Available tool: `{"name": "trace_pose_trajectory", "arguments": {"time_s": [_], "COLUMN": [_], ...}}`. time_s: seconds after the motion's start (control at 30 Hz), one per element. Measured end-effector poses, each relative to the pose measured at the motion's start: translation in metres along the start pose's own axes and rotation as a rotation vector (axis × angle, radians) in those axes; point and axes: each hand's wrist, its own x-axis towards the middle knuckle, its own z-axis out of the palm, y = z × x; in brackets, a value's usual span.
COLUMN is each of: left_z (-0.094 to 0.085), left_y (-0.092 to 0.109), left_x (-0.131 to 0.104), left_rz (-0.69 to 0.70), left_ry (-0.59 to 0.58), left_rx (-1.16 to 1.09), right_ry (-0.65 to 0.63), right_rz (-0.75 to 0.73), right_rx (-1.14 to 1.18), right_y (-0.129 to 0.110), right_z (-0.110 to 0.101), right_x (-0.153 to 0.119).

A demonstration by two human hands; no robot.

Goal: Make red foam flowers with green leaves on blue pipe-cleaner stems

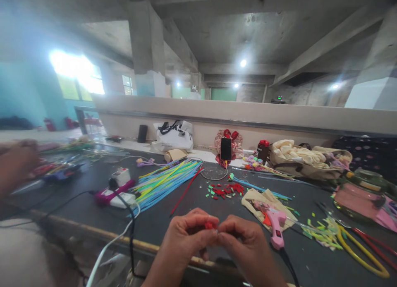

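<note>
My left hand [189, 235] is closed, pinching a small red fuzzy piece [210, 225] between thumb and fingers above the table's front edge. Close against it, my right hand [243, 239] is also closed, its thumb and forefinger meeting at the side of the red piece; whatever lies in that pinch is too small to make out. Beyond my hands lies a scatter of short red and green pieces [225, 190]. A single red stem [186, 192] rests to their left. On the right, a pink glue gun [275, 223] lies partly on a beige cloth [254, 206].
A bundle of coloured stems [169, 183] lies beside a power strip [116, 196] with cables. Yellow-handled scissors [356, 254] and green cuttings [324, 233] are at the right. A phone [226, 149] stands at the back. Another person's hand [20, 159] is at the far left.
</note>
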Motion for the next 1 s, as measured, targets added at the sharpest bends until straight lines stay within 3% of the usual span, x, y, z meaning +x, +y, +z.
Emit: {"name": "trace_pose_trajectory", "arguments": {"time_s": [0.33, 0.5, 0.6, 0.73, 0.93, 1.0], "left_z": [-0.005, 0.001, 0.009, 0.016, 0.014, 0.01], "left_y": [-0.004, -0.011, -0.021, -0.032, -0.023, -0.018], "left_x": [0.001, 0.0, 0.002, 0.009, 0.013, 0.011], "left_rz": [-0.087, -0.069, -0.06, -0.102, -0.091, -0.092], "left_ry": [-0.018, 0.112, 0.167, 0.134, 0.12, 0.131], "left_rx": [-0.121, -0.165, -0.228, -0.299, -0.327, -0.285], "right_ry": [0.034, 0.035, 0.087, 0.147, 0.101, 0.14], "right_rz": [0.029, 0.053, -0.033, -0.138, -0.093, -0.009], "right_rx": [0.105, 0.22, 0.224, 0.186, 0.29, 0.31], "right_y": [0.008, 0.009, 0.009, 0.007, 0.003, 0.007], "right_z": [-0.003, -0.002, -0.002, -0.004, -0.003, -0.002], "right_x": [0.001, 0.003, 0.005, 0.009, 0.014, 0.013]}}
